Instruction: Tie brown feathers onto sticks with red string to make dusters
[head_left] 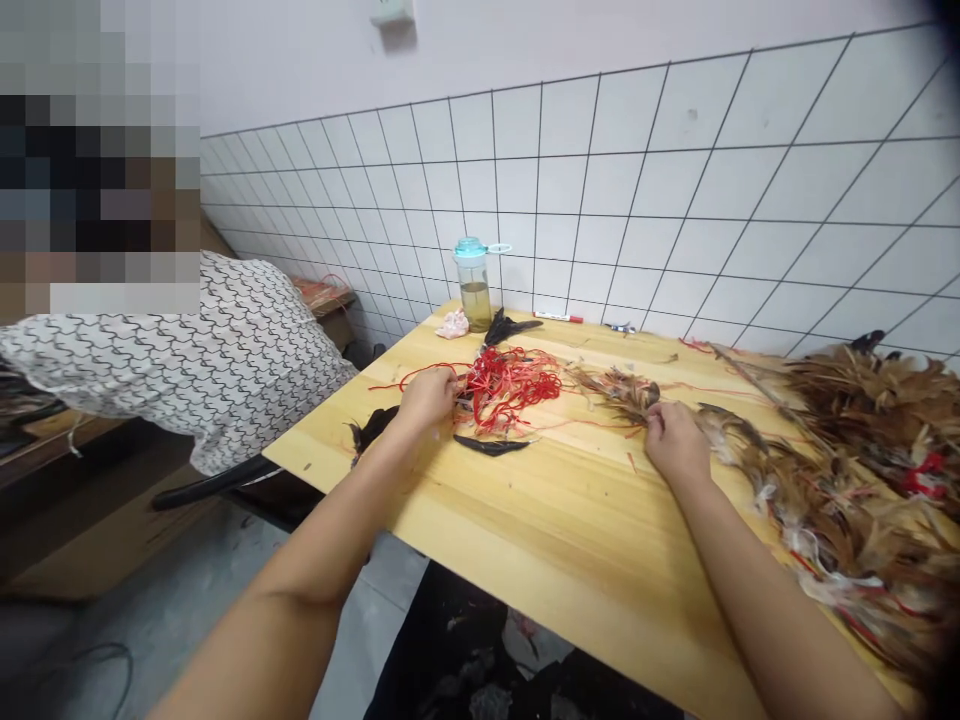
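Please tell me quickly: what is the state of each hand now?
Left hand: curled at the tangled thin red cords; grip cannot be told.
Right hand: curled at the small bunch of brown feathers; grip cannot be told.

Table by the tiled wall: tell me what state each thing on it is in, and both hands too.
Bottle: upright, lid on, partly filled with yellowish liquid.
Tissue: crumpled.
Red marker: lying down.
Red cords: tangled in a heap.
Brown feathers: piled up.
Left hand: fingers curled at the cords' edge, grip unclear.
Right hand: fingers curled at a small feather bunch, grip unclear.
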